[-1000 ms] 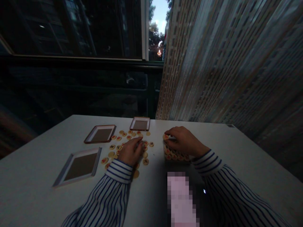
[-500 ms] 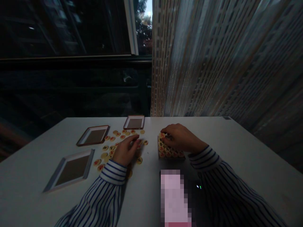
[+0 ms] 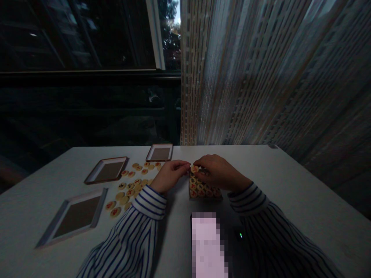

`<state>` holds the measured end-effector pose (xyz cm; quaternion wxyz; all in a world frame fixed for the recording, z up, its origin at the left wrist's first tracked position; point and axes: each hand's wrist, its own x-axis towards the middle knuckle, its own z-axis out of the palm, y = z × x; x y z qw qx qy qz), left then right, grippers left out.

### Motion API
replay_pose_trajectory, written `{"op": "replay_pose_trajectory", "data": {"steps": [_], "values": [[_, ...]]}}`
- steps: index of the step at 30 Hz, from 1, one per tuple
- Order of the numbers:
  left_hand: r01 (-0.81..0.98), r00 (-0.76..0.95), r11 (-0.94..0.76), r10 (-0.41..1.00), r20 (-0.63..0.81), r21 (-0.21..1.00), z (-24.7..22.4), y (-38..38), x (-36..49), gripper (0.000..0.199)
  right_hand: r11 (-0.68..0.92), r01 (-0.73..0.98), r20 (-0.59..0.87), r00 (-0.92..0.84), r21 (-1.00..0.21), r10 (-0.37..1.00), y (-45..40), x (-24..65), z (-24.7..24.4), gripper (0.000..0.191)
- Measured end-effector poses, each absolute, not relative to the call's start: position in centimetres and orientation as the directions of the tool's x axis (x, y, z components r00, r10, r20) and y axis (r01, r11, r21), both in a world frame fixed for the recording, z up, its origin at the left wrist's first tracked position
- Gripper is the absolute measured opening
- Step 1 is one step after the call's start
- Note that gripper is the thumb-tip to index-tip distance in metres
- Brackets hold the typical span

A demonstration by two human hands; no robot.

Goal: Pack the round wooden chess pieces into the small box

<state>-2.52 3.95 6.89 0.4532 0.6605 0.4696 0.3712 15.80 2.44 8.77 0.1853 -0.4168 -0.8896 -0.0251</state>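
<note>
My right hand (image 3: pixel 216 170) pinches a round Chinese chess piece (image 3: pixel 194 168) with a red character, at the far left corner of a square box. Rows of pieces with red and black characters fill the visible part of this box (image 3: pixel 206 198); my right hand covers the rest. My left hand (image 3: pixel 170 175) is beside the box's left edge, thumb and fingertips pressed together near the held piece. What lies between them, if anything, is hidden. Loose Chinese chess pieces (image 3: pixel 124 200), some with plain sides up, lie on the table left of my left hand, partly behind it.
On the white table (image 3: pixel 278 216), three shallow trays or lids stand at the left: a grey-white one (image 3: pixel 100 208) nearest, a brown-rimmed one (image 3: pixel 124 166) behind it, and a smaller one (image 3: pixel 159 160) at the back. A phone (image 3: pixel 207 247) with a pixelated screen lies in front of the box.
My left hand has moved right from the loose pieces to the box's left edge, its fingers now closed. My right hand stays over the box with the piece. The view has shifted slightly.
</note>
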Motion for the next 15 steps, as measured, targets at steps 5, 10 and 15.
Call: {"op": "replay_pose_trajectory", "data": {"steps": [5, 10, 15], "values": [[0.247, 0.369, -0.122, 0.929, 0.024, 0.961, 6.2, 4.3, -2.1, 0.03, 0.648, 0.753, 0.362, -0.575, -0.116, 0.734, 2.5, 15.9, 8.8, 0.026], [0.134, 0.396, -0.087, 0.918, 0.027, 0.987, 4.7, 5.1, -2.0, 0.03, 0.65, 0.75, 0.329, -0.587, -0.121, 0.74, 2.8, 16.0, 8.5, 0.026], [0.149, 0.389, -0.092, 0.921, 0.027, 0.985, 4.5, 5.2, -2.2, 0.028, 0.648, 0.743, 0.332, -0.576, -0.167, 0.747, 3.0, 15.9, 8.2, 0.026]]}}
